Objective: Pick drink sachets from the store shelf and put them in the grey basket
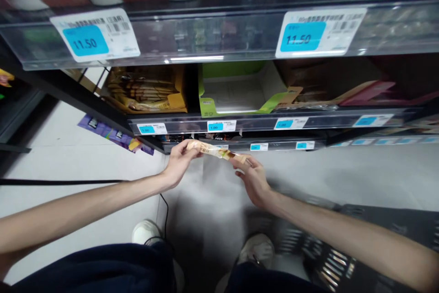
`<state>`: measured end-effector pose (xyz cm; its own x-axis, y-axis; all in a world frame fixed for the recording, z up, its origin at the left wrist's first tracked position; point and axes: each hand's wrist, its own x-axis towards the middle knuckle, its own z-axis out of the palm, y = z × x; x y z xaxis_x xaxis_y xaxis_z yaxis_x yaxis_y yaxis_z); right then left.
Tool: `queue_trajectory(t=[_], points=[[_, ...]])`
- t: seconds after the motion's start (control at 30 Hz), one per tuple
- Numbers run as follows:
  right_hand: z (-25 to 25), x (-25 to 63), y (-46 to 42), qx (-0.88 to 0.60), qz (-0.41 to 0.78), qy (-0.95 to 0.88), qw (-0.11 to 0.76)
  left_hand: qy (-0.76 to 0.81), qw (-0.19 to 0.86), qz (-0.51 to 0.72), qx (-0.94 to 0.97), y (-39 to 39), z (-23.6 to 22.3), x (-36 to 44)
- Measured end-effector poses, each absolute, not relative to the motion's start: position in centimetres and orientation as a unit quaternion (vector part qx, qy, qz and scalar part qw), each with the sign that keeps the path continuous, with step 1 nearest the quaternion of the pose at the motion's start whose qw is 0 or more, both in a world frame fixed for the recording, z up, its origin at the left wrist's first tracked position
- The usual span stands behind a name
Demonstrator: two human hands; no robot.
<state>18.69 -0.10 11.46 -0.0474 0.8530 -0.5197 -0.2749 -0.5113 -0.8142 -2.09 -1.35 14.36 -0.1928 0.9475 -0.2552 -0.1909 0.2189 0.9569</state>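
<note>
A slim snack stick in a cream wrapper (215, 150) is stretched between my two hands, in front of the lower shelf edge. My left hand (180, 162) pinches its left end between thumb and fingers. At the other end, the fingers of my right hand (254, 182) are closed on the wrapper. Just above, on the shelf, stands a yellow carton (177, 102) with several similar wrapped sticks in it. To its right is a green carton (242, 111) with a white inside, and beyond that a carton with a pink edge (368, 93).
A shelf rail (206, 37) with price tags crosses the top of the view. Below it runs a lower rail (255, 124). Purple packets (109, 132) hang at the left. A dark crate (387, 222) stands on the floor at right, and a thin cable (167, 213) lies near my shoes.
</note>
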Motion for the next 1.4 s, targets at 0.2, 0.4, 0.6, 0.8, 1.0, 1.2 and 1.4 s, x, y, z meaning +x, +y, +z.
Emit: queue_trajectory(t=[0.2, 0.4, 0.6, 0.8, 1.0, 1.2, 1.4], points=[[10.4, 18.2, -3.1, -0.409, 0.723, -0.528, 0.175, 0.553, 0.600, 0.467, 0.340, -1.9, 14.0, -2.0], [11.8, 18.1, -3.7, -0.311, 0.711, -0.623, 0.096, 0.566, 0.624, 0.424, 0.332, -2.7, 13.7, -1.7], [12.8, 18.3, -1.6, -0.312, 0.754, -0.564, 0.126, 0.564, 0.621, 0.370, 0.398, -2.6, 14.5, -1.7], [12.7, 17.8, -0.2, -0.363, 0.734, -0.522, 0.240, 0.535, 0.641, 0.349, 0.425, -3.0, 14.7, -1.0], [11.9, 17.9, 0.2, -0.422, 0.734, -0.456, 0.274, 0.504, 0.734, 0.261, 0.371, -3.7, 13.9, -1.1], [12.5, 18.0, 1.2, -0.412, 0.744, -0.446, 0.278, 0.512, 0.743, 0.223, 0.369, -4.2, 13.8, -0.6], [13.0, 18.1, 1.5, -0.419, 0.769, -0.401, 0.270, 0.519, 0.740, 0.230, 0.360, -4.1, 14.1, -0.3]])
